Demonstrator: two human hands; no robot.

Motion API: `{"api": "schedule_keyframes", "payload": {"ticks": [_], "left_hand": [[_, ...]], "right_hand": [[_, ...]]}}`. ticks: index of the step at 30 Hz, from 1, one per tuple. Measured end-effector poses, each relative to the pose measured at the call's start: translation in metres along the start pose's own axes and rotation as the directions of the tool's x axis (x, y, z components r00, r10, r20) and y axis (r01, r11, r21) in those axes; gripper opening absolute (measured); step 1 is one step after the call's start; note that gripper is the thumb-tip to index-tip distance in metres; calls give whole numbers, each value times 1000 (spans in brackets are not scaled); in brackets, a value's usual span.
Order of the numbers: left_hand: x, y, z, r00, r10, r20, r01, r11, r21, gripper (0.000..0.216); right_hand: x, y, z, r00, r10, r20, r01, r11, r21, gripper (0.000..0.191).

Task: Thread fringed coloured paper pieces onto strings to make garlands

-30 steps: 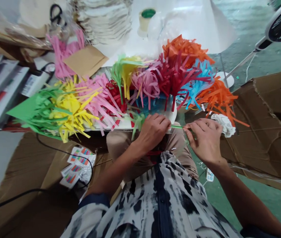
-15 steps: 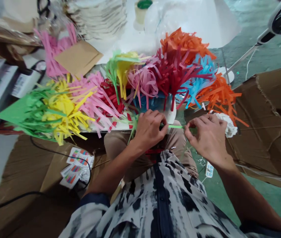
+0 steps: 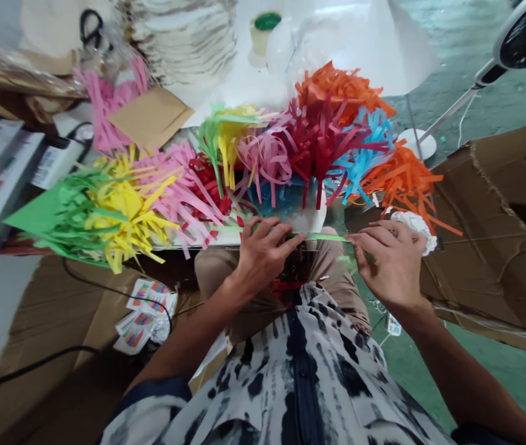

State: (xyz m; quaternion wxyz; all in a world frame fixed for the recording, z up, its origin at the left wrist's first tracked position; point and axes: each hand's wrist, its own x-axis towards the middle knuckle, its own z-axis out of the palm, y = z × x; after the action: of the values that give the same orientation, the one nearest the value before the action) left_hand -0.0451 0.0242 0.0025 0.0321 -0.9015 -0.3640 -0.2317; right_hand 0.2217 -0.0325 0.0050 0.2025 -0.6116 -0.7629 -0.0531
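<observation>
A thin green strip (image 3: pixel 325 237) runs level between my two hands above my lap. My left hand (image 3: pixel 263 256) pinches its left end, fingers closed round it. My right hand (image 3: pixel 390 259) pinches the right end between thumb and fingertips. Just beyond my hands lies a heap of fringed paper flowers (image 3: pixel 244 167) in green, yellow, pink, red, blue and orange on the edge of a low table. A crumpled white paper ball (image 3: pixel 413 225) sits right behind my right hand.
A tape roll (image 3: pixel 263 34), a stack of white paper (image 3: pixel 188 37) and scissors (image 3: pixel 91 31) lie at the table's far side. Torn cardboard (image 3: pixel 499 235) stands to the right, a fan (image 3: pixel 522 40) beyond it. A black cable (image 3: pixel 35 364) and small printed packets (image 3: pixel 144 312) lie on cardboard at left.
My left hand has slid a little leftward along the green strip, so more of the strip shows between my hands. The view shifted slightly.
</observation>
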Motion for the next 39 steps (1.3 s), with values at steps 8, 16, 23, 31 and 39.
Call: {"api": "schedule_keyframes", "payload": {"ticks": [8, 16, 23, 31, 39], "left_hand": [[6, 32, 7, 992, 21, 124, -10, 996, -92, 33], [-9, 42, 14, 989, -109, 96, 120, 986, -115, 26], [0, 52, -20, 938, -307, 163, 347, 793, -501, 29], [13, 39, -49, 675, -175, 717, 703, -143, -697, 32], [13, 40, -38, 685, -291, 668, 594, -308, -743, 33]], "right_hand": [[-2, -19, -9, 999, -49, 10, 50, 989, -142, 17], [-5, -43, 7, 994, -97, -51, 96, 995, -38, 14], [-13, -29, -6, 938, -288, -194, 289, 957, -21, 30], [-16, -16, -31, 954, -252, -164, 263, 963, 52, 30], [7, -31, -36, 888, -357, -289, 365, 931, -30, 30]]}}
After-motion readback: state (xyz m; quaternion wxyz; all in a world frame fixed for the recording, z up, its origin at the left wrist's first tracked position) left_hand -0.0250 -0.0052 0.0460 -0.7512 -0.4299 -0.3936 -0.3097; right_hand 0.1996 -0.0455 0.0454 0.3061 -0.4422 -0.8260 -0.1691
